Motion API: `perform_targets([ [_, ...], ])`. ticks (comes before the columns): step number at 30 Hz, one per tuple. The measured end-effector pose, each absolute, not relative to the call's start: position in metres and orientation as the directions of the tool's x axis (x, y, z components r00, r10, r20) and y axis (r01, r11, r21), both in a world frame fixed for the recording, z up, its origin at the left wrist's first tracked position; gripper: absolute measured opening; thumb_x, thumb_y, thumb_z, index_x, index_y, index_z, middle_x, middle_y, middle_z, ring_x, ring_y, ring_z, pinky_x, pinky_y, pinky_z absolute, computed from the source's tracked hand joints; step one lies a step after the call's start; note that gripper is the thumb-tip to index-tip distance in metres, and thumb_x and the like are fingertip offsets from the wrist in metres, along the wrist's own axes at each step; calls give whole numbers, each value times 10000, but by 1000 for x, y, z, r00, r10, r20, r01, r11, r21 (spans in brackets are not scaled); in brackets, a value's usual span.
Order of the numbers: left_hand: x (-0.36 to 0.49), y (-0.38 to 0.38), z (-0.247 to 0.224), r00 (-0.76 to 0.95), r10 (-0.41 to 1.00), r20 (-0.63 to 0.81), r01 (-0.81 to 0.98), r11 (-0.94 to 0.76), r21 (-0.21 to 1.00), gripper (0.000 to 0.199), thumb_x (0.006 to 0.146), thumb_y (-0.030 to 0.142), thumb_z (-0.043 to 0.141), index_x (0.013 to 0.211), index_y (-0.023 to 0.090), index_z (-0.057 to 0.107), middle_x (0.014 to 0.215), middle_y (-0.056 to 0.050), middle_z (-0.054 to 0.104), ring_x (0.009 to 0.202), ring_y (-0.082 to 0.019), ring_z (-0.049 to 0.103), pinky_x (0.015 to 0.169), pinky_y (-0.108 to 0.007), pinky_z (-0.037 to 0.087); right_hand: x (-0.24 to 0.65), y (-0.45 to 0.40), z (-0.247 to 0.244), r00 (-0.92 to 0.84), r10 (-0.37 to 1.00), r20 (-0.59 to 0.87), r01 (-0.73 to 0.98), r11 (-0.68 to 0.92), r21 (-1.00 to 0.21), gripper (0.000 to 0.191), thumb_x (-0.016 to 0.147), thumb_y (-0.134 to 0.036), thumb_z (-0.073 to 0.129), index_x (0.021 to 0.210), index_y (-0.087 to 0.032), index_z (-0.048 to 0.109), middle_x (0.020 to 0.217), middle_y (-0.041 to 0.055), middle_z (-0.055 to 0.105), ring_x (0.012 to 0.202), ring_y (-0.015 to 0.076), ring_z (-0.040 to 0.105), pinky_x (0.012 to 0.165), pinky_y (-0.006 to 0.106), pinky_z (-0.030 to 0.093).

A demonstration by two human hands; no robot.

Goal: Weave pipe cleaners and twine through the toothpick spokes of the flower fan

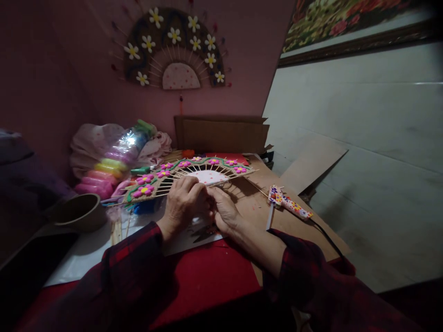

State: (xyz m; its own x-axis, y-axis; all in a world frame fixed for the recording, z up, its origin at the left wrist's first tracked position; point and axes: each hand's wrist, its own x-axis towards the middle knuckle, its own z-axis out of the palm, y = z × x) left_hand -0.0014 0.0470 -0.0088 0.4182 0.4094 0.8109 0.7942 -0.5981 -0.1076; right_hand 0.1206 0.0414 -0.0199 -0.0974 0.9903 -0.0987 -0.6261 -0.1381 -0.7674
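A fan-shaped craft (pixel 184 164) of burlap and thin sticks, with pink clay flowers, a green wavy line and a white dotted half-circle centre, lies tilted in front of me. My left hand (pixel 185 200) is at its near edge, fingers curled and closed. Beside it, my right hand (pixel 223 207) is closed too, fingertips meeting the left ones just below the dotted centre. Whatever is pinched between them is hidden.
Bagged coloured clay (pixel 110 163) and a brown bowl (pixel 81 212) are at left. A flower-patterned glue gun (pixel 289 203) with a black cord lies right on cardboard (pixel 258 210). Another flowered fan (pixel 175 34) hangs on the wall. Loose sticks (pixel 116 230) lie near the bowl.
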Motion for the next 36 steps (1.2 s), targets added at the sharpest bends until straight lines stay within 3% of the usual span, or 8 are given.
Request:
perform_targets([
  [3,0,44,-2,431,447,784,806,-581,-112,138,841,169,502,821,171,638,865,-97,613,830,-230,527,725,-367,442,119,41,-21,-77,994,-82,-636,-113,-764,130,568,-238,679,625,-184,575,552,-63,556,510,82,436,464,193,319],
  [7,0,43,5,452,465,761,805,-580,-124,129,837,164,512,804,165,636,852,-94,624,830,-232,528,725,-361,440,120,38,-19,-102,991,-84,-632,-130,-764,141,576,-243,670,591,-188,541,536,-66,523,490,79,392,465,206,289],
  [13,2,42,9,504,428,750,821,-508,-261,127,841,177,510,799,149,627,916,-126,630,969,-293,501,814,-424,406,121,39,-21,-115,993,-38,-661,-104,-743,81,611,-218,645,616,-196,567,555,-57,532,505,88,401,471,214,300],
  [19,4,40,6,461,430,776,853,-455,-254,169,855,147,454,861,145,623,995,-146,610,1048,-313,465,867,-462,364,119,41,-24,-82,997,18,-664,-41,-746,69,629,-231,659,645,-190,606,668,-35,628,613,102,511,567,216,399],
  [24,6,34,4,505,426,751,846,-419,-331,189,855,144,443,868,128,631,1026,-177,584,1053,-331,444,845,-465,357,120,42,-22,-120,993,-11,-656,-87,-750,94,640,-237,669,698,-179,623,629,-38,615,541,88,484,499,205,376],
  [31,5,25,0,413,525,744,887,-419,-196,139,855,192,477,815,157,606,891,-136,601,885,-292,479,741,-417,362,124,40,-16,-117,990,-77,-604,-133,-786,162,611,-274,683,682,-180,572,577,-60,549,472,62,426,396,170,277],
  [36,-3,30,-3,300,466,832,901,-425,-88,133,861,184,483,915,156,602,904,-102,631,854,-259,482,750,-392,354,125,40,-17,-115,990,-76,-574,-128,-809,164,608,-285,676,695,-178,589,593,-52,558,490,66,443,396,168,276],
])
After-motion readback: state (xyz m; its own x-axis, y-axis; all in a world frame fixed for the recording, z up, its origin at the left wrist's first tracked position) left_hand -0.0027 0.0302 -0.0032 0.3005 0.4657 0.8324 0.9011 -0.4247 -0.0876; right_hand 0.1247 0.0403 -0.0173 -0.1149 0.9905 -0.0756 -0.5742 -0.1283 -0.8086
